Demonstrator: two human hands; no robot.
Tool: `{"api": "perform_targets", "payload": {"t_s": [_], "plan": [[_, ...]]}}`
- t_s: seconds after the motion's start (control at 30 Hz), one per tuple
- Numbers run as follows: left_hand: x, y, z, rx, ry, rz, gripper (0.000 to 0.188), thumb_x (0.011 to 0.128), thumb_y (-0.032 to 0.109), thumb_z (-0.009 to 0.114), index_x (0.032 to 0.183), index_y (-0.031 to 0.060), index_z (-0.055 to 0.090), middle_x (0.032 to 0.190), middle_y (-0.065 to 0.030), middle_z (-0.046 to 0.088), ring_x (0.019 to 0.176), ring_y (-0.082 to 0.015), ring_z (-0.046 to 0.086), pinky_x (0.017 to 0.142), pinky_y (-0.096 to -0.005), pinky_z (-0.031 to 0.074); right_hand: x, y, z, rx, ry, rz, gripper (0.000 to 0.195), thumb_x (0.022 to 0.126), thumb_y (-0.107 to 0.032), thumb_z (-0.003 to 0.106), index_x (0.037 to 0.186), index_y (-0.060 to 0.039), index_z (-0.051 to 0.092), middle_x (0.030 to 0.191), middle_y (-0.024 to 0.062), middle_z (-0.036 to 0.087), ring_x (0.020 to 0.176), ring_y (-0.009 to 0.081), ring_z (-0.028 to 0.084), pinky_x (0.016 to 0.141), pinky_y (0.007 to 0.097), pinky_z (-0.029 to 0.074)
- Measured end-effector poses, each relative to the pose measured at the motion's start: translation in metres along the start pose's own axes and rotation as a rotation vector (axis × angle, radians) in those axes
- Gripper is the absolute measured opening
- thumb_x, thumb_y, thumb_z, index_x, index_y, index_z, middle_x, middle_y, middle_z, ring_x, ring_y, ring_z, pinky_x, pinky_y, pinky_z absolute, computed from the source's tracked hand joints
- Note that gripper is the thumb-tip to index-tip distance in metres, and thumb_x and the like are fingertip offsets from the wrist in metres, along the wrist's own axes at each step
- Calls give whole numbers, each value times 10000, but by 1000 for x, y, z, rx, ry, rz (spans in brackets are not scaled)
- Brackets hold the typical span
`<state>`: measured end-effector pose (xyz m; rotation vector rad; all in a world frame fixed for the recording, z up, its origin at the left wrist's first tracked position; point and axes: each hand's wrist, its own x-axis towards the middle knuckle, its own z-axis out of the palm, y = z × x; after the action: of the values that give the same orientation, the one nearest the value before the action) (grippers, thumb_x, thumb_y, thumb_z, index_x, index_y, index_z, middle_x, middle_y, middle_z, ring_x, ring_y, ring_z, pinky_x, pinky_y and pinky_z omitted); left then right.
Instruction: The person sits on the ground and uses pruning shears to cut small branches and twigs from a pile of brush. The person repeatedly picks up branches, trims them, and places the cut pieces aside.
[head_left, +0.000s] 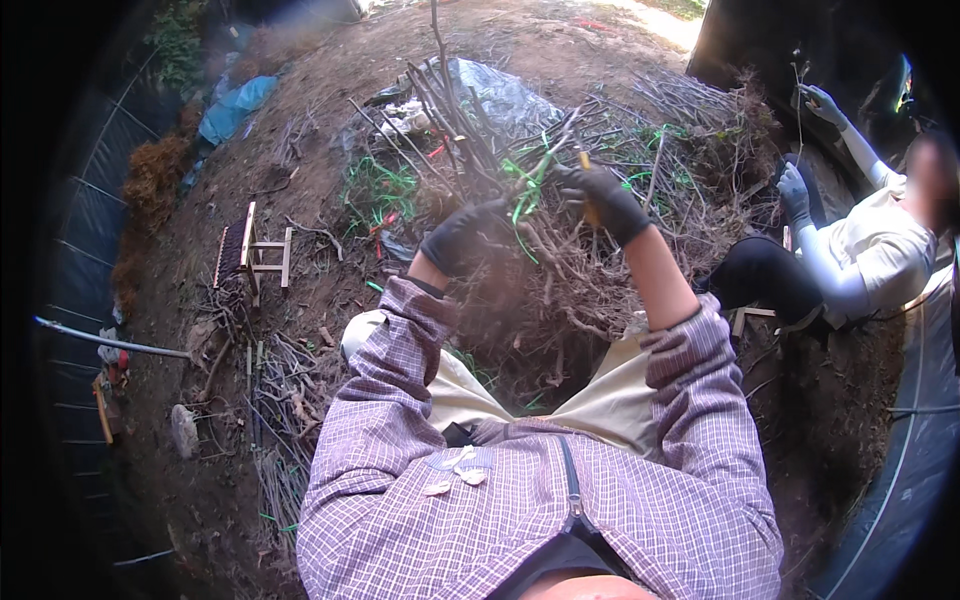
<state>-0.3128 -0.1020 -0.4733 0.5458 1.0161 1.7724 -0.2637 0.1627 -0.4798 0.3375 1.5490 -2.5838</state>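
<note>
Both hands wear dark gloves. My left hand (469, 232) is closed around the lower part of a woody stem with green tape (531, 184) tied on it. Just to its right, my right hand (600, 196) grips a tool with a yellow handle (584, 160); its working end is blurred beside the upper stem, so its kind is unclear. Several upright bare stems (450, 112) stand behind my left hand. A tangled heap of rooted woody plants (570, 277) lies beneath both hands, between my knees.
A seated co-worker (862, 247) at the right holds a thin stem. A small wooden stool (268, 255) stands at the left, above bundled sticks (281, 420). Cut branches (690, 105) and a plastic sheet (502, 90) lie ahead. Dark sheeting (97, 225) borders the left side.
</note>
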Motion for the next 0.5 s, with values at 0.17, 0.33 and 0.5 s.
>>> {"api": "perform_targets", "payload": {"t_s": [0.17, 0.33, 0.5], "plan": [[-8, -7, -26, 561, 78, 131, 287, 1015, 309, 521, 1171, 83, 602, 1077, -48, 678, 919, -129, 648, 724, -318, 571, 28, 10, 38, -52, 32, -214, 199, 998, -37, 481, 1145, -12, 613, 940, 62, 660, 788, 119, 604, 748, 258, 529], [-7, 47, -26, 751, -1, 364, 364, 1045, 403, 441, 1134, 90, 604, 838, 10, 607, 699, -72, 525, 642, -244, 456, 44, -21, 43, 339, 74, -427, 142, 934, -57, 584, 1035, 33, 628, 898, 68, 657, 797, 148, 615, 767, 220, 494], [3, 44, -36, 521, 218, 137, 321, 1033, 374, 482, 1058, 101, 648, 834, 18, 603, 722, -71, 529, 615, -230, 426, 25, -34, 49, 179, 215, -458, 262, 976, -66, 544, 1220, 12, 604, 956, 59, 661, 914, 118, 620, 784, 208, 487]]}}
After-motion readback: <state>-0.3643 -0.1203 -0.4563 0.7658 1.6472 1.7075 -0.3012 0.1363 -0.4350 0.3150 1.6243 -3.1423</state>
